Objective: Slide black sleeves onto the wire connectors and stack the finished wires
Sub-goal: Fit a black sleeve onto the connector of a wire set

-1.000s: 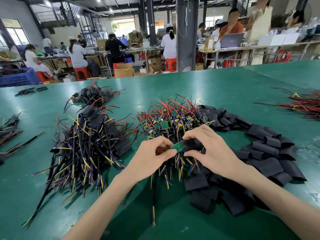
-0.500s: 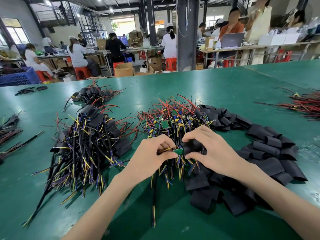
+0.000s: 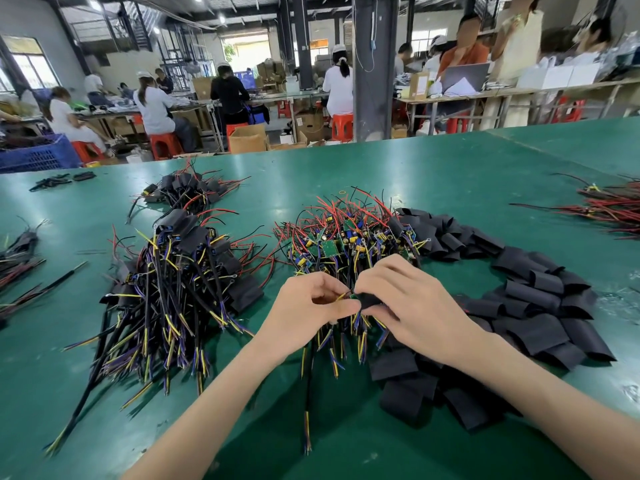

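Note:
Over the green table, my left hand [image 3: 308, 303] pinches the wires of one small green connector board [image 3: 354, 295]. My right hand [image 3: 412, 303] grips a black sleeve [image 3: 369, 301] that covers most of that board; only a sliver of green shows between my fingertips. Behind my hands lies a tangle of unsleeved wired boards [image 3: 346, 237] with red, yellow and blue leads. A curved heap of loose black sleeves [image 3: 533, 299] runs along the right. The pile of sleeved wires [image 3: 173, 282] lies to the left.
A smaller sleeved bundle [image 3: 187, 192] sits farther back left, and dark wire bundles [image 3: 20, 251] lie at the left edge. Red and black wires [image 3: 613, 209] lie at the far right. Beyond the table edge, people sit at other benches with red stools and cardboard boxes.
The black sleeve has slid further over the green board, which showed plainly a second ago. My hands have drawn closer together, fingertips now nearly touching.

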`<action>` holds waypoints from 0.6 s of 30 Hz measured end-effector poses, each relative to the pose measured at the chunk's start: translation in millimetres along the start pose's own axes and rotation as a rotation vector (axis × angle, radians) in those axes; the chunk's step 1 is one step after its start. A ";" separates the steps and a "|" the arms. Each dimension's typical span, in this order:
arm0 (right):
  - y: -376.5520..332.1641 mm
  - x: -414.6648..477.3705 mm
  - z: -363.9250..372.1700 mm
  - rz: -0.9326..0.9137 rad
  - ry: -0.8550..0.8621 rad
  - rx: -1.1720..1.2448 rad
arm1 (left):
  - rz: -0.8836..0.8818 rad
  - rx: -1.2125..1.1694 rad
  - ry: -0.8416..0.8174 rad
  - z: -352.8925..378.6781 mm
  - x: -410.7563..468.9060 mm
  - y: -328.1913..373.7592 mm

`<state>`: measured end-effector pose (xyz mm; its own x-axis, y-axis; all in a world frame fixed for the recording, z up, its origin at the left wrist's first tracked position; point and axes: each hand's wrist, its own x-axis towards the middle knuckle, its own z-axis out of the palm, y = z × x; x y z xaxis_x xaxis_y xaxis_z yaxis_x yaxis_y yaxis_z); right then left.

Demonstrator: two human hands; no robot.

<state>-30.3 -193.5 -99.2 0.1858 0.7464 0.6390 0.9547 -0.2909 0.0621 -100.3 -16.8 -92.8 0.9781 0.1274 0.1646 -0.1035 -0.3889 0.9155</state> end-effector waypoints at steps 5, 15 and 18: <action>1.9 -3.1 -1.7 0.250 0.045 0.236 | -0.007 -0.064 -0.019 -2.5 1.4 0.5; -0.5 -3.5 1.5 0.264 -0.004 0.301 | -0.029 -0.022 0.014 -0.8 1.5 -2.2; 1.0 -4.5 1.9 0.281 0.002 0.301 | -0.015 -0.007 0.015 -1.7 1.2 -2.1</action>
<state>-29.8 -196.1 -103.5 0.4492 0.6612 0.6009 0.8921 -0.2950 -0.3422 -99.2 -14.3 -93.9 0.9768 0.1468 0.1559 -0.0898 -0.3801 0.9206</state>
